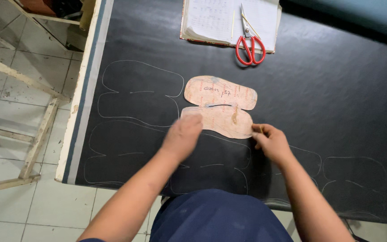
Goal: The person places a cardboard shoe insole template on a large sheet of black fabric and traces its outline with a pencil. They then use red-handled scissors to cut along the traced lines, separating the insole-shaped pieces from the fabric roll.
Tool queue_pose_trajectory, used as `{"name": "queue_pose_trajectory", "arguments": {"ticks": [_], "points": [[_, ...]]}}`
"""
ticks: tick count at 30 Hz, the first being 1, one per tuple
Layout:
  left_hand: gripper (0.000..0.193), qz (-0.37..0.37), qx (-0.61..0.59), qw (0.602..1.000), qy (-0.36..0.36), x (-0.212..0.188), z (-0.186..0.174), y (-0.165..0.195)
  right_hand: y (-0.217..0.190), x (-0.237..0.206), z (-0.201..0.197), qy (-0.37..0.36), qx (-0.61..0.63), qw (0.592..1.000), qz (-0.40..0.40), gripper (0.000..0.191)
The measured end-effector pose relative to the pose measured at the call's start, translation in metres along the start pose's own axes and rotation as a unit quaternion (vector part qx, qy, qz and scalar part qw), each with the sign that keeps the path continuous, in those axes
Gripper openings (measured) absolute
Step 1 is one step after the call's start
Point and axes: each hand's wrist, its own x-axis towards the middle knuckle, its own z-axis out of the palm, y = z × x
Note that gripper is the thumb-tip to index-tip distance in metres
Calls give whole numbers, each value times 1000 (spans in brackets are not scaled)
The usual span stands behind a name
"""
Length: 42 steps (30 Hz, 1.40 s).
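Even, soft daylight fills the scene, brighter over the pale tiled floor (5, 89) at left. The black sheet-covered table (337, 103) shows a faint sheen at far right. The left hand (182, 134) is motion-blurred. Straight edges bow slightly near the frame borders.

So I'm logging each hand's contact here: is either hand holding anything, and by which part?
The left hand presses flat on the cardboard pattern's lower left lobe. The right hand pinches a thin marking tool at the pattern's lower right edge; its grip point is hidden.

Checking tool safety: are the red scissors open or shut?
Shut: the red scissors lie on the notebook, blades together, handles side by side.
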Motion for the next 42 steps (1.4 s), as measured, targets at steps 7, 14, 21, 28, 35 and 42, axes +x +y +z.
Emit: {"name": "queue_pose_trajectory", "arguments": {"ticks": [7, 14, 21, 28, 35, 42], "points": [[59, -20, 96, 992, -74, 11, 22, 56, -57, 17, -11, 111, 52, 957, -263, 24], [82, -21, 143, 982, -125, 15, 30, 74, -126, 2, 65, -71, -94, 929, -350, 23], [56, -14, 54, 986, -156, 16, 20, 70, -159, 1, 106, -171, -169, 907, -346, 25], [67, -36, -30, 998, -50, 15, 11, 73, -165, 14, 109, -85, -197, 894, -394, 21], [85, 8, 96, 993, -69, 15, 13, 73, -154, 25, 83, -29, -226, 889, -396, 19], [86, 45, 90, 995, -8, 11, 14, 69, -156, 39, 77, -21, -235, 896, -376, 20]]}}
